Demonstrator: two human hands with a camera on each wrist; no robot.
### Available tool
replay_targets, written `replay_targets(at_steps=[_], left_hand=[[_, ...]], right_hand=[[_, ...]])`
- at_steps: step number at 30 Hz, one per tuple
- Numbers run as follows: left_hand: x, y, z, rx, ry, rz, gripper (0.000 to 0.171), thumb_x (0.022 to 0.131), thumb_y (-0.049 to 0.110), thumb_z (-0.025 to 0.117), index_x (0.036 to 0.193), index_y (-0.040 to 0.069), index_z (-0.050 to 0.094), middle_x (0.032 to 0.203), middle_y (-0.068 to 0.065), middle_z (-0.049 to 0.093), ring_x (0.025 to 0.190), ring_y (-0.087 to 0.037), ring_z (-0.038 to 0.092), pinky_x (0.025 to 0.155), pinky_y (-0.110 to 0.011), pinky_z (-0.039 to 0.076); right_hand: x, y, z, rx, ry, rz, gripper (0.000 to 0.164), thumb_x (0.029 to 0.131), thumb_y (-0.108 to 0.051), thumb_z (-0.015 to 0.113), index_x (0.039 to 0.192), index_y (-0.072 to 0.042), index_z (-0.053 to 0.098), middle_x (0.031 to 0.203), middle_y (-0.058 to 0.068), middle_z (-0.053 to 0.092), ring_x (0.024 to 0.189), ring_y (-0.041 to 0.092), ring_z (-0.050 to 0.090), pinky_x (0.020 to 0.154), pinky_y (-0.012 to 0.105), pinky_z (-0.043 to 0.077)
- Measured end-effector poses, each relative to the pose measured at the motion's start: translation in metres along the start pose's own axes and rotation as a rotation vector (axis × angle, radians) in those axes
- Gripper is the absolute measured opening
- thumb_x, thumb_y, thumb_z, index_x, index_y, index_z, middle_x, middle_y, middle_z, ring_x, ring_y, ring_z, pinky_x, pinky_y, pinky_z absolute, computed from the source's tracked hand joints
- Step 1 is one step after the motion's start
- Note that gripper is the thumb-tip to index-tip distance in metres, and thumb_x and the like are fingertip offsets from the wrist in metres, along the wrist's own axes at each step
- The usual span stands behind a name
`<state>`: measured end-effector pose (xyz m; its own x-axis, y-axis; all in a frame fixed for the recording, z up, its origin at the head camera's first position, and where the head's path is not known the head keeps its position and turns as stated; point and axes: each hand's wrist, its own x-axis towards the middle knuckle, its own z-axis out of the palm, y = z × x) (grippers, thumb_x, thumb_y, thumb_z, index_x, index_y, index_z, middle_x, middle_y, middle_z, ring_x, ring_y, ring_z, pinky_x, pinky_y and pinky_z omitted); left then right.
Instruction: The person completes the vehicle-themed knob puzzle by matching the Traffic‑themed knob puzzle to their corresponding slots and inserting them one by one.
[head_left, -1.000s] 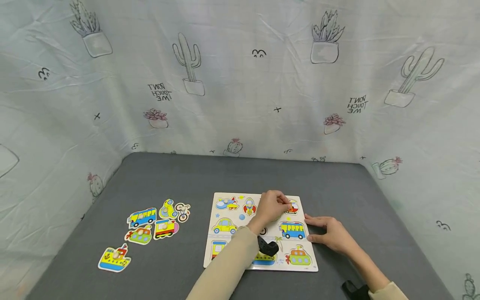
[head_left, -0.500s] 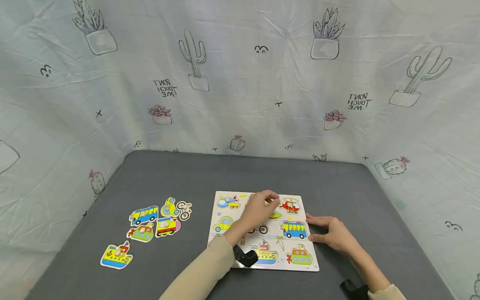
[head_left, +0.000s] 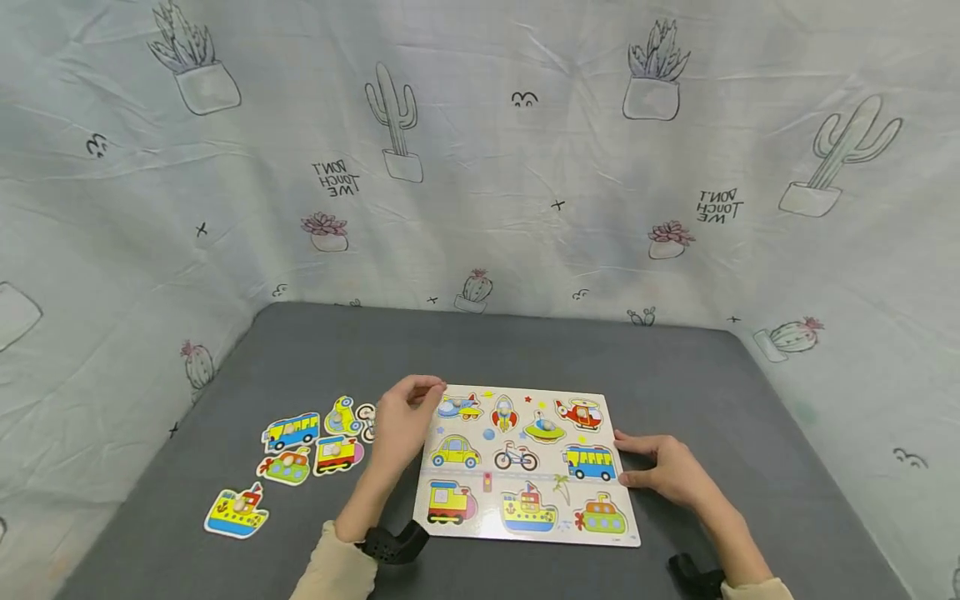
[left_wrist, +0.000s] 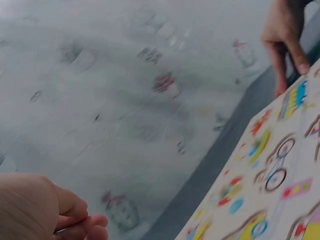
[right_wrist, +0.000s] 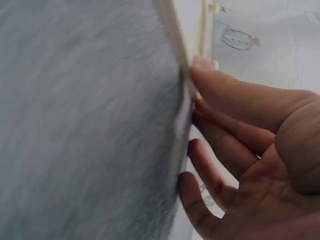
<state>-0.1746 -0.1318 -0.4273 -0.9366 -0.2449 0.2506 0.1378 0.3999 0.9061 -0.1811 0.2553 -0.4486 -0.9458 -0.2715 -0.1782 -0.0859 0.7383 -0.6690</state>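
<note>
Right grip (right_wrist: 265, 175) against board edge (right_wrist: 176, 35)

Creased pale cloth (head_left: 480, 167) — printed with potted cacti (head_left: 396, 137) — rises behind a gray tabletop (head_left: 570, 354).

From here: 1 puzzle board (head_left: 488, 514), 10 vehicle pictures (head_left: 453, 451) on it, plus 1 palm tree (head_left: 561, 488), 1 traffic light (head_left: 487, 482). Loose vehicle pieces (head_left: 302, 434): 6 (1 bus (head_left: 287, 433), 1 ship (head_left: 234, 514), 1 submarine (head_left: 283, 472), 1 train (head_left: 334, 458), 1 car (head_left: 342, 416), 1 bicycle (head_left: 367, 423)). I see 1 left hand (head_left: 401, 427), 1 right hand (head_left: 663, 471), 2 black wrist units (head_left: 393, 545), 1 grey table (head_left: 600, 358).
</note>
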Motion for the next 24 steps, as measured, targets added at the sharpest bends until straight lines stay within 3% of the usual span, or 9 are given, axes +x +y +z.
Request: replay_targets(at_steps=[3, 7, 10, 12, 16, 18, 19, 24], left_hand=[[-0.001, -0.014, -0.026, 0.004, 0.097, -0.029, 0.013, 0.094, 0.017, 0.069, 0.102, 0.007, 0.073, 0.095, -0.002, 0.071, 0.082, -0.015, 0.063, 0.066, -0.024, 0.049], [0.001, -0.04, -0.057, 0.021, 0.302, 0.006, 0.015, 0.094, 0.019, 0.07, 0.099, 0.006, 0.074, 0.09, -0.004, 0.071, 0.078, -0.014, 0.062, 0.059, -0.018, 0.044], [0.002, -0.057, -0.075, 0.031, 0.432, -0.006, 0.019, 0.093, 0.021, 0.071, 0.099, 0.004, 0.073, 0.088, -0.006, 0.071, 0.077, -0.01, 0.061, 0.059, -0.016, 0.043], [0.001, -0.063, -0.083, 0.051, 0.479, -0.035, 0.021, 0.091, 0.022, 0.073, 0.101, 0.003, 0.073, 0.09, -0.008, 0.071, 0.076, -0.007, 0.06, 0.062, -0.017, 0.041], [-0.001, -0.072, -0.093, 0.116, 0.471, -0.079, 0.025, 0.088, 0.023, 0.077, 0.105, 0.005, 0.073, 0.096, -0.008, 0.073, 0.077, -0.004, 0.06, 0.067, -0.019, 0.041], [-0.002, -0.074, -0.096, 0.133, 0.44, -0.09, 0.027, 0.087, 0.023, 0.078, 0.107, 0.006, 0.073, 0.097, -0.007, 0.073, 0.077, -0.004, 0.06, 0.067, -0.021, 0.041], [-0.002, -0.075, -0.097, 0.136, 0.419, -0.09, 0.027, 0.087, 0.022, 0.078, 0.107, 0.006, 0.073, 0.098, -0.008, 0.073, 0.077, -0.004, 0.06, 0.075, -0.022, 0.042], [-0.003, -0.079, -0.098, 0.177, 0.328, -0.092, 0.028, 0.085, 0.017, 0.08, 0.108, 0.004, 0.072, 0.099, -0.01, 0.073, 0.075, -0.005, 0.06, 0.071, -0.023, 0.043]], right_hand=[[0.0, -0.002, 0.0, 0.003, -0.005, 0.034, 0.06, 0.071, -0.019, 0.089, 0.126, -0.004, 0.068, 0.137, 0.009, 0.056, 0.133, 0.045, 0.037, 0.099, 0.063, 0.034], [0.0, -0.006, 0.001, -0.006, -0.003, 0.062, 0.062, 0.07, -0.018, 0.089, 0.126, -0.004, 0.067, 0.137, 0.01, 0.055, 0.134, 0.047, 0.034, 0.1, 0.065, 0.03], [0.0, -0.008, 0.001, -0.014, -0.004, 0.07, 0.062, 0.07, -0.017, 0.089, 0.126, -0.003, 0.067, 0.138, 0.01, 0.055, 0.134, 0.047, 0.035, 0.1, 0.066, 0.029], [0.0, -0.009, 0.0, -0.018, -0.004, 0.069, 0.061, 0.07, -0.015, 0.088, 0.126, -0.002, 0.066, 0.137, 0.01, 0.055, 0.134, 0.047, 0.035, 0.101, 0.065, 0.029], [-0.001, -0.01, -0.001, -0.02, -0.007, 0.068, 0.062, 0.07, -0.014, 0.088, 0.126, -0.002, 0.066, 0.137, 0.011, 0.056, 0.134, 0.047, 0.035, 0.101, 0.065, 0.029], [-0.002, -0.01, -0.001, -0.021, -0.007, 0.075, 0.062, 0.07, -0.015, 0.088, 0.127, -0.003, 0.066, 0.137, 0.012, 0.056, 0.134, 0.047, 0.035, 0.1, 0.066, 0.03], [-0.002, -0.011, -0.001, -0.022, -0.006, 0.08, 0.063, 0.07, -0.015, 0.088, 0.127, -0.003, 0.066, 0.137, 0.012, 0.055, 0.134, 0.047, 0.035, 0.1, 0.066, 0.03], [-0.003, -0.014, -0.001, -0.016, -0.003, 0.088, 0.063, 0.07, -0.015, 0.088, 0.128, -0.003, 0.066, 0.137, 0.012, 0.055, 0.134, 0.047, 0.034, 0.1, 0.065, 0.029]])
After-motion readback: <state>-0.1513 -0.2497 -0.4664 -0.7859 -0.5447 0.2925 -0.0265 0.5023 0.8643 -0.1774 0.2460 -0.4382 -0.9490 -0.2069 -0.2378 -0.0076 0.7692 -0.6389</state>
